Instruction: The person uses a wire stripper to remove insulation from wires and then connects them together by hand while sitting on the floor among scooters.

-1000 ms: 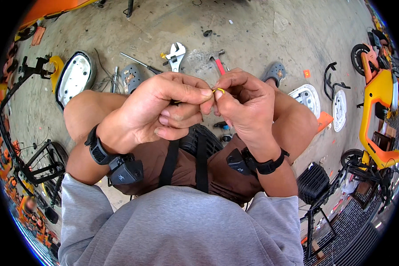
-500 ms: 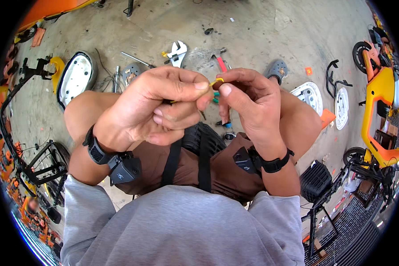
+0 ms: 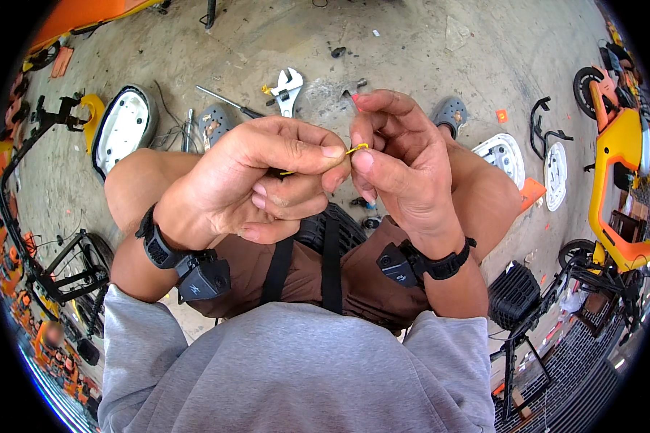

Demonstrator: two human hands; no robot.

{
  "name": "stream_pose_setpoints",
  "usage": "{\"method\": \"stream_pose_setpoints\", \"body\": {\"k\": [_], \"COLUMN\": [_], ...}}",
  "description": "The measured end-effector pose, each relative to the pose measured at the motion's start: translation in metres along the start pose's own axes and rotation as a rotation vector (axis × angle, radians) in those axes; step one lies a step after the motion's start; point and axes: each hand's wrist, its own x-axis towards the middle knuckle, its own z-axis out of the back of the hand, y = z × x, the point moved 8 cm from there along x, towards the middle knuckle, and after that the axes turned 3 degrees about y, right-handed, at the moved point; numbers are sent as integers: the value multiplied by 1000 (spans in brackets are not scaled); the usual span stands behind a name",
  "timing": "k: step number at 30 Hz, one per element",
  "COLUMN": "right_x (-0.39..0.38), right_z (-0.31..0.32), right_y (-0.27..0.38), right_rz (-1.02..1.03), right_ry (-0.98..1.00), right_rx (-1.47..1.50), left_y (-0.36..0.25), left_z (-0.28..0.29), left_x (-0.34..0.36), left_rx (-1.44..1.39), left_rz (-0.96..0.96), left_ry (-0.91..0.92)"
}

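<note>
A thin yellow wire (image 3: 357,148) runs between my two hands above my lap. My left hand (image 3: 267,173) is closed, pinching it between thumb and forefinger; more of the wire shows under the curled fingers. At its short bent end, the thumb of my right hand (image 3: 404,166) presses against the wire, with the forefinger raised and the other fingers curled. Beyond my hands, an adjustable wrench (image 3: 289,86) lies on the floor beside a screwdriver (image 3: 227,101). A red-handled tool is mostly hidden behind my right hand.
White-lined seat shells lie at left (image 3: 125,126) and right (image 3: 503,155). A black bike frame (image 3: 54,281) stands to the left. Over at right are a yellow bike body (image 3: 607,195) and a black bracket (image 3: 545,126). Grey clogs (image 3: 451,112) are on my feet.
My right forefinger has lifted away from the wire. The wire's bent end sits slightly lower, and the right hand now covers more of the red handle.
</note>
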Motion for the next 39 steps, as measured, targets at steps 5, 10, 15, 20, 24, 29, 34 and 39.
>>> {"method": "stream_pose_setpoints", "body": {"k": [5,10,15,20,24,29,34,39], "right_x": [-1,-2,-5,-4,-6,-7,-3,3], "right_z": [1,1,5,7,9,11,11,10], "right_y": [0,8,10,3,-5,-1,-10,1], "right_rz": [-13,-1,18,-66,-129,-114,-104,-11], "right_ry": [-39,-56,-91,-161,-139,-126,-92,-51], "right_rx": [-7,-86,-3,-80,-148,-131,-186,-401], "left_y": [3,-3,-15,-7,-7,-6,-9,-48], "left_z": [2,3,9,6,8,6,10,-30], "left_x": [1,-1,-5,-3,-5,-1,-12,-21], "left_rx": [17,54,25,45,67,117,381,1559], "left_rz": [26,-44,-111,-68,-63,-21,-47,-696], "left_ry": [-50,-95,-177,-95,-128,-188,-474,-565]}}
